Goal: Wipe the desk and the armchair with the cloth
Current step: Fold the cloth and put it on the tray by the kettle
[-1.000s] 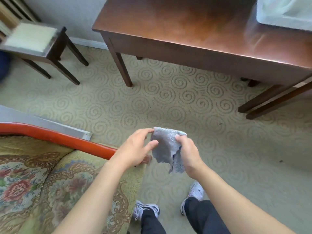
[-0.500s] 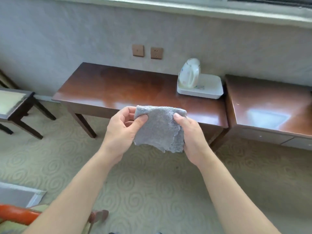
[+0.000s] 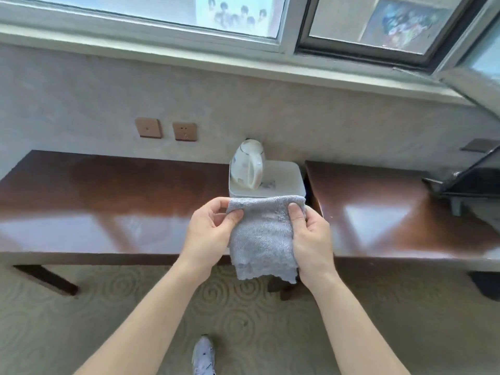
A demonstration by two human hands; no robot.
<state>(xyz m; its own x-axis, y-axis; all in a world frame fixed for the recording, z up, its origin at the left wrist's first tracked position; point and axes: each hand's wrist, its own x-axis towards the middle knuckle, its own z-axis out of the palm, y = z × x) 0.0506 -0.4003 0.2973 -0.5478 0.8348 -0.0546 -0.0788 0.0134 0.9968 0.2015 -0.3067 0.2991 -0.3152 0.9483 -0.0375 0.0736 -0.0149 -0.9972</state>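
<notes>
1. Both my hands pinch the cloth (image 3: 261, 236) above the desk's (image 3: 108, 201) near edge: left hand (image 3: 209, 230) on its top left corner, right hand (image 3: 311, 234) along its right side.
2. It hangs down, folded.
3. Kettle (image 3: 250, 166) stands in a tray (image 3: 286, 182) just beyond.

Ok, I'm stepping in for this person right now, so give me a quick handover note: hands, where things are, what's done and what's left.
Left hand and right hand each pinch a top corner of the grey cloth, which hangs in the air in front of the desk.
A kettle on a white tray sits at the desk's right end.
No wiping visible yet.
Left: wipe the desk, then the armchair, which is out of view.
</notes>
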